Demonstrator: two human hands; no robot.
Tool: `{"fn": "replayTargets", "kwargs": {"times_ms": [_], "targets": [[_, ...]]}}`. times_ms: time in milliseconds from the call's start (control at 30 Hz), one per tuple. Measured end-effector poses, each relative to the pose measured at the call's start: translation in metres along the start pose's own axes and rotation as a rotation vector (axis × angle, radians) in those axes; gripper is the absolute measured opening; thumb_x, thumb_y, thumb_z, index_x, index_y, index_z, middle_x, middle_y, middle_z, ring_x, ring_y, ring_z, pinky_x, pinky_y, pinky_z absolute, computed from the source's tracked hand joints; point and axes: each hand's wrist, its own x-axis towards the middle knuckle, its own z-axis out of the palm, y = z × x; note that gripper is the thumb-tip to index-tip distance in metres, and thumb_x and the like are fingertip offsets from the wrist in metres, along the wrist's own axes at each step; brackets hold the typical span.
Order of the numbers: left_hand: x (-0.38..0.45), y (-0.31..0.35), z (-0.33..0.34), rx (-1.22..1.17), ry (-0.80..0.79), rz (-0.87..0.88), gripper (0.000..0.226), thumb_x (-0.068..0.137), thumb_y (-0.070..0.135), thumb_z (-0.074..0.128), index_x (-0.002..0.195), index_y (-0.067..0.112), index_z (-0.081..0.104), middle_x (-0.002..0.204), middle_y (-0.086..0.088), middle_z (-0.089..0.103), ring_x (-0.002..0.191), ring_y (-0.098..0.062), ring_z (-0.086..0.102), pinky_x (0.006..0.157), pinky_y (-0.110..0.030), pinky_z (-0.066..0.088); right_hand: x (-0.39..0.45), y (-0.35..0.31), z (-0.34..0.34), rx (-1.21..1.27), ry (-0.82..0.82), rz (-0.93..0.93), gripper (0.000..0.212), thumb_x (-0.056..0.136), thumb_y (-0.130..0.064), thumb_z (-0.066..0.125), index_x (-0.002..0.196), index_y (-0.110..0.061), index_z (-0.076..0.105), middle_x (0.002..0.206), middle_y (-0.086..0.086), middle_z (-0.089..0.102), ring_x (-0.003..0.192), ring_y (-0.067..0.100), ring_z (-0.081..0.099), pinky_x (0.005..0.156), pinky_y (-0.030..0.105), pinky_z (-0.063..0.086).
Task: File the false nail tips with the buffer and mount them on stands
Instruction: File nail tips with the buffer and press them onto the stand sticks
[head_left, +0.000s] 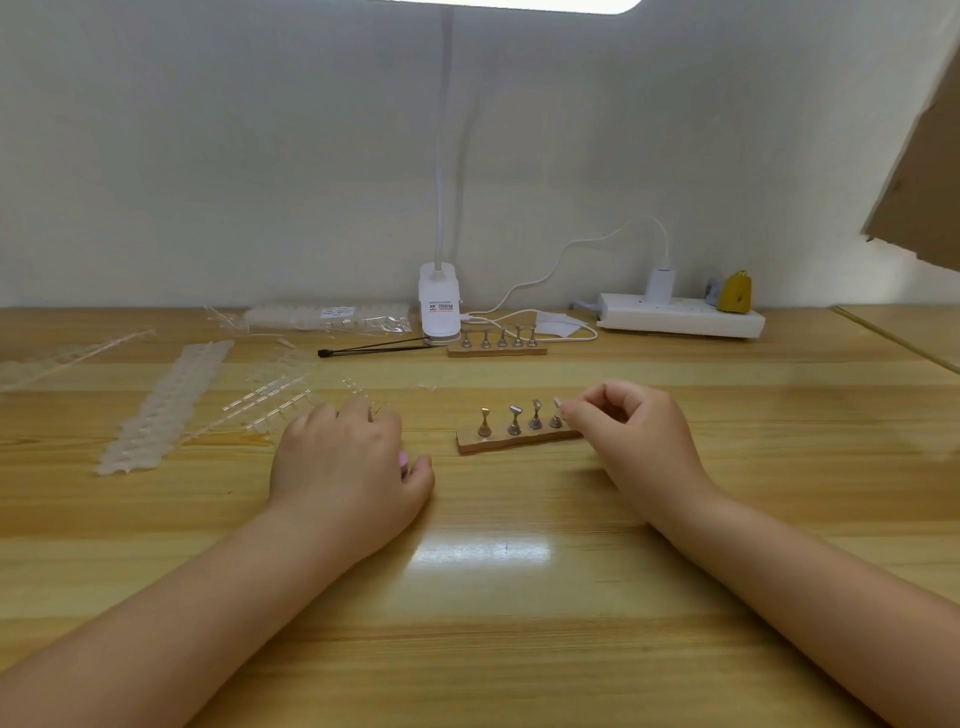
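A pale wall backs a wooden desk (519, 597) lit from above by a clip lamp (439, 306) standing at the far edge. Two wooden stand bases lie on the desk. The near base (511, 440) sits between the hands and shows four metal stands (514, 420) in a row, with its right end hidden behind the right hand (631, 436). At least two of these stands, the second and third from the left, carry a clear tip; the leftmost looks bare. The right hand's thumb and forefinger are pressed together, pinching a clear nail tip (558, 402) at the top of the fourth stand, the other fingers curled in. The left hand (345, 462) lies palm down just left of the base, its fingers curled under, and something pink (403, 460) peeks out by the thumb; whether the fingers grip it cannot be told. The far base (496, 351) holds five stands near the lamp. To the left lie several clear strips of tips (166, 405), too blurred to count, and one bag of tips (327, 318). One black tool (374, 348) lies beside the far base. One white power strip (680, 316) sits at the back right with one charger (661, 280) plugged in and one yellow object (734, 293) at its end.
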Motion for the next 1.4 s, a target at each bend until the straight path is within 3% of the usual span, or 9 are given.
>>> {"fn": "replayTargets", "kwargs": {"times_ms": [200,367,533,667,833,1000,1100,1233,1400], "targets": [[0.003,-0.003,-0.008,0.100,0.058,-0.057,0.055,0.085,0.065,0.028,0.106,0.026,0.059,0.104,0.003,0.057,0.097,-0.021,0.053,0.080,-0.033,0.036,-0.008,-0.012,0.004,0.128,-0.078,-0.011,0.009,0.087,-0.024,0.069,0.083,-0.019,0.075,0.080,0.000,0.073,0.077,0.013,0.066,0.071,0.022,0.052],[0.007,-0.006,-0.018,0.127,-0.083,-0.037,0.057,0.082,0.076,0.023,0.087,0.030,0.057,0.093,0.007,0.058,0.092,-0.018,0.055,0.076,-0.032,0.036,-0.013,-0.017,0.008,0.285,-0.197,0.059,0.010,0.084,-0.023,0.071,0.087,-0.016,0.077,0.054,-0.016,0.060,0.050,-0.003,0.052,0.049,0.008,0.038],[-0.001,0.000,-0.017,-0.050,-0.082,0.027,0.026,0.090,0.048,0.044,0.101,0.032,0.061,0.098,0.005,0.048,0.094,-0.019,0.050,0.077,-0.030,0.039,-0.012,-0.019,0.009,0.470,-0.274,0.232,0.020,0.072,-0.027,0.076,0.086,-0.014,0.078,0.056,-0.008,0.053,0.044,0.004,0.038,0.040,0.015,0.030],[-0.006,0.004,-0.016,-0.361,-0.104,0.088,0.023,0.088,0.033,0.051,0.110,0.032,0.059,0.102,0.007,0.044,0.090,-0.014,0.049,0.070,-0.026,0.038,-0.009,-0.019,0.008,0.597,-0.354,0.323,0.033,0.062,-0.029,0.076,0.089,-0.008,0.076,0.053,-0.006,0.047,0.042,0.005,0.033,0.036,0.016,0.027],[-0.012,0.013,-0.008,-0.565,0.135,0.185,0.036,0.088,0.016,0.061,0.121,0.027,0.057,0.114,0.009,0.056,0.097,-0.012,0.057,0.079,-0.023,0.044,-0.006,-0.015,0.007,0.638,-0.379,0.361,0.026,0.065,-0.023,0.077,0.087,-0.010,0.077,0.056,-0.006,0.052,0.041,0.004,0.034,0.035,0.015,0.027],[-0.014,0.019,-0.012,-0.843,0.478,0.328,0.032,0.077,-0.002,0.074,0.105,0.008,0.064,0.088,0.000,0.063,0.086,-0.013,0.060,0.081,-0.024,0.047,-0.006,-0.016,0.009,0.722,-0.426,0.404,0.012,0.071,-0.016,0.074,0.082,-0.011,0.073,0.060,-0.003,0.046,0.040,0.005,0.031,0.034,0.014,0.023],[-0.018,0.023,-0.014,-0.835,0.615,0.514,0.031,0.079,0.002,0.072,0.105,0.014,0.061,0.094,0.002,0.061,0.088,-0.014,0.059,0.085,-0.022,0.044,-0.009,-0.019,0.010,0.733,-0.531,0.407,0.006,0.072,-0.016,0.071,0.078,-0.013,0.070,0.060,-0.003,0.040,0.041,0.005,0.030,0.034,0.015,0.021],[-0.014,0.019,-0.013,-0.739,0.624,0.657,0.026,0.083,0.003,0.070,0.099,0.022,0.062,0.091,-0.001,0.064,0.081,-0.020,0.059,0.083,-0.025,0.040,-0.011,-0.023,0.010,0.743,-0.672,0.407,0.005,0.075,-0.017,0.065,0.078,-0.012,0.067,0.056,-0.005,0.038,0.041,0.003,0.029,0.035,0.014,0.018],[-0.006,0.007,-0.011,-0.650,0.620,0.536,0.010,0.080,-0.004,0.072,0.087,0.003,0.072,0.086,-0.009,0.063,0.076,-0.028,0.060,0.076,-0.042,0.047,-0.009,-0.021,0.011,0.811,-0.726,0.456,0.018,0.078,-0.013,0.057,0.065,-0.015,0.069,0.051,-0.007,0.039,0.036,0.001,0.030,0.033,0.011,0.017]]}}
